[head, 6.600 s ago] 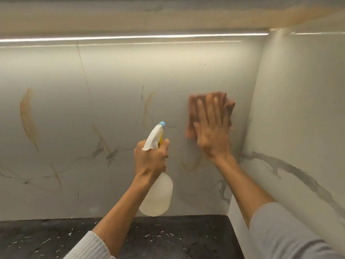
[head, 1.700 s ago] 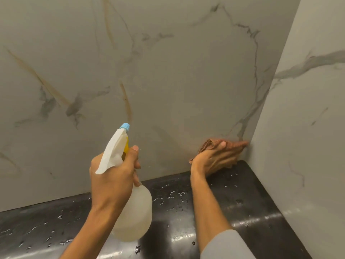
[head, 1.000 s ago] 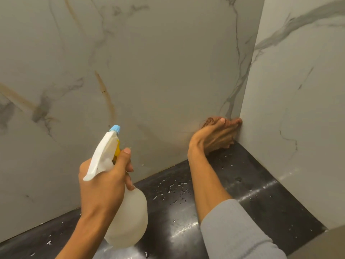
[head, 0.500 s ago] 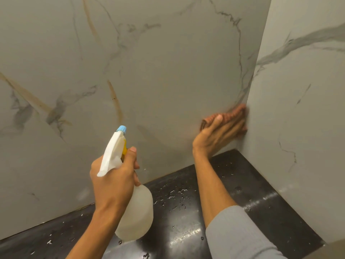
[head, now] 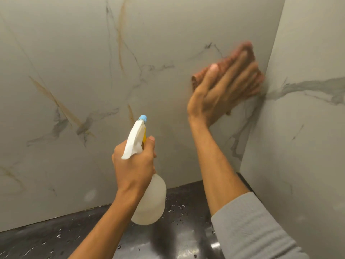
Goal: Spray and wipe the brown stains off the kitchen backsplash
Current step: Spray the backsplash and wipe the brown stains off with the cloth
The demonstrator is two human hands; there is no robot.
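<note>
My right hand [head: 222, 90] lies flat with straight fingers on a brown cloth [head: 201, 76], pressing it against the marble backsplash [head: 168, 34] close to the right corner; hand and cloth are blurred. My left hand [head: 133, 165] grips a white spray bottle [head: 149, 200] by its neck, the blue nozzle [head: 143, 118] aimed at the wall. Brown stains streak the backsplash: a long diagonal one [head: 54, 101] at the left, a tall one [head: 120, 40] near the top middle, and a short one [head: 130, 113] just above the nozzle.
A dark countertop [head: 186, 230] wet with droplets runs along the foot of the backsplash. A marble side wall [head: 302, 128] closes off the right. A faint brown mark [head: 11, 174] shows at the far left.
My right hand has swept the cloth up the backsplash from the countertop corner to about mid-height along the right corner. The left hand with the bottle has hardly moved.
</note>
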